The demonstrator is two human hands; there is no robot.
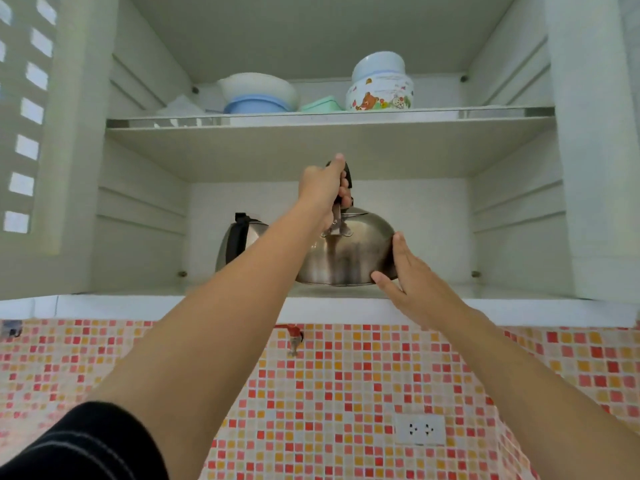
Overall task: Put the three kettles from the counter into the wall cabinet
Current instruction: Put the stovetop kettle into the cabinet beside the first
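Open white cabinet (512,237) above a red-and-orange tiled wall (346,393); you have a kettle at its lower shelf.

The cabinet fills the upper frame, its top shelf (329,116) carrying bowls (258,90) and a printed pot (379,95). At centre, your steel kettle (349,252) sits at the front edge of the lower shelf, whether resting or just clear you cannot tell. Your left hand (323,188) is wrapped tight round its black handle (347,176); your right hand (407,271) lies flat with fingers spread against its lower right side. A second kettle (235,242) stands behind, left of centre. A socket (419,429) shows at lower right.
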